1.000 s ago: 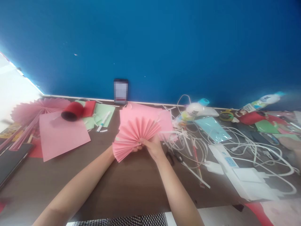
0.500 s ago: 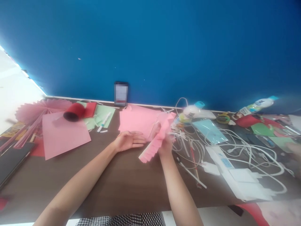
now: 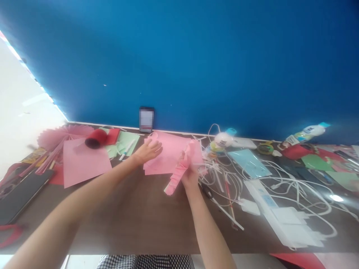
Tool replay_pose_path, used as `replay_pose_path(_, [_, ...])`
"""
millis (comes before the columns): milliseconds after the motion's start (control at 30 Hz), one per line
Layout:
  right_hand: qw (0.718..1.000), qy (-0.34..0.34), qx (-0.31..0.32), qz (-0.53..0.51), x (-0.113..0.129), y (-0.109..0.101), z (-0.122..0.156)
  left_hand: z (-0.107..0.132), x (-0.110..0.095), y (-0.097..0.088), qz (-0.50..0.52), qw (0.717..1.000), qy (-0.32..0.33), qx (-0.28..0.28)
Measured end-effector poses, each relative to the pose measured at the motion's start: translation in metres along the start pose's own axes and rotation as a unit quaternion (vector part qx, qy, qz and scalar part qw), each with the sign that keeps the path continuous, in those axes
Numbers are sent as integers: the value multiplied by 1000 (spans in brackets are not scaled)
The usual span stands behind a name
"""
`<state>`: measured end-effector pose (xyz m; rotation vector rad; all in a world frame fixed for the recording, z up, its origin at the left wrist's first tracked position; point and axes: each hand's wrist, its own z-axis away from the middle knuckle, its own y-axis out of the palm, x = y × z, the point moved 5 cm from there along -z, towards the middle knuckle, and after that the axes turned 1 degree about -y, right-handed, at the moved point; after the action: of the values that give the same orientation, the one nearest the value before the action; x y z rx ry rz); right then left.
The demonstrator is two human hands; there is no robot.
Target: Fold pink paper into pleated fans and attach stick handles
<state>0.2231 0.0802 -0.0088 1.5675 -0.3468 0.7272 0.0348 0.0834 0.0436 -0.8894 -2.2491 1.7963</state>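
My right hand [image 3: 189, 172] grips a narrow bundle of pleated pink paper [image 3: 177, 178], tilted with its lower end toward me. Behind it, pink paper sheets [image 3: 165, 158] lie on the dark brown table [image 3: 134, 220]. My left hand [image 3: 148, 151] is over the left edge of those sheets with its fingers spread and nothing held; whether it touches them I cannot tell. Part of the right hand's fingers is hidden behind the pleated paper.
To the left are a pink sheet [image 3: 84, 162], a pink paper fan [image 3: 66, 136], a red roll [image 3: 96, 138] and a marker [image 3: 127, 149]. A phone [image 3: 146, 119] leans on the blue wall. Rightward lie a glue bottle [image 3: 223, 140], tangled white cables [image 3: 297, 179] and a power strip [image 3: 263, 198].
My left hand has turned over from palm up and moved back and left onto the pink sheets. The pleated paper in my right hand looks narrower and more closed up.
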Motion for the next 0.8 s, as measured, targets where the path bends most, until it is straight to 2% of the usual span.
replay_pose_path(33, [1000,-3,3,-11,0,1,0,-2,4,-3,-81,995,52,31])
replay_pose_path(67, [1000,-6,4,-16,0,1,0,-4,11,-6,-146,985,74,48])
replay_pose_path(100, [1000,-7,5,-17,0,1,0,-4,19,-10,-198,976,69,55])
replay_pose_path(133, [1000,-8,7,-16,0,1,0,-5,28,-15,-238,970,31,49])
replay_pose_path(233, [1000,-9,21,-15,0,2,0,-2,48,-24,-286,946,-147,46])
replay_pose_path(333, [999,8,38,-1,-6,4,2,4,50,-18,-271,913,-294,85])
replay_pose_path(400, [997,40,58,19,-13,7,4,1,41,-15,-266,902,-328,96])
replay_pose_path(500, [989,94,102,44,-25,15,11,-12,22,-12,-260,902,-332,91])
replay_pose_path(633, [979,132,145,54,-34,21,20,-31,-9,-3,-230,915,-322,73])
replay_pose_path(700, [974,151,165,47,-37,22,24,-37,-24,4,-184,932,-307,65])
replay_pose_path(800, [968,175,179,32,-40,22,26,-38,-34,13,-121,944,-299,60])
